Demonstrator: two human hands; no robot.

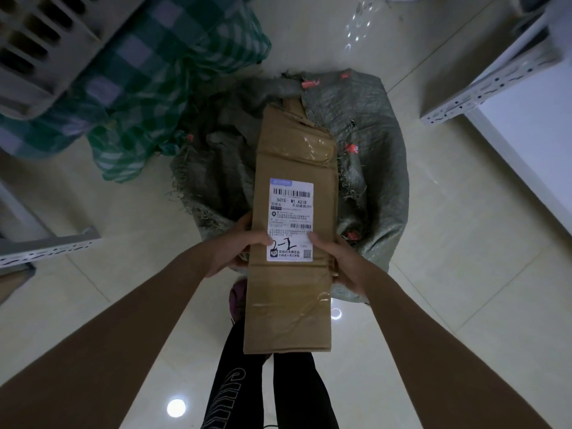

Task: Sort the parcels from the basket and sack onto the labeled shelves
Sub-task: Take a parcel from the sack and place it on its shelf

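Grip: left hand (230, 252) & right hand (337, 261) clamped on long flat brown cardboard parcel (294, 230).
Tip: read handwritten label code, match shelf.

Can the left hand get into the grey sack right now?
Probably not: both hands, left hand and right hand, hold the long cardboard box over the sack, covering much of it.

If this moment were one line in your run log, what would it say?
step: reading label | item: cardboard parcel | left hand: holds left edge | right hand: holds right edge | below: grey sack | shelved: not yet
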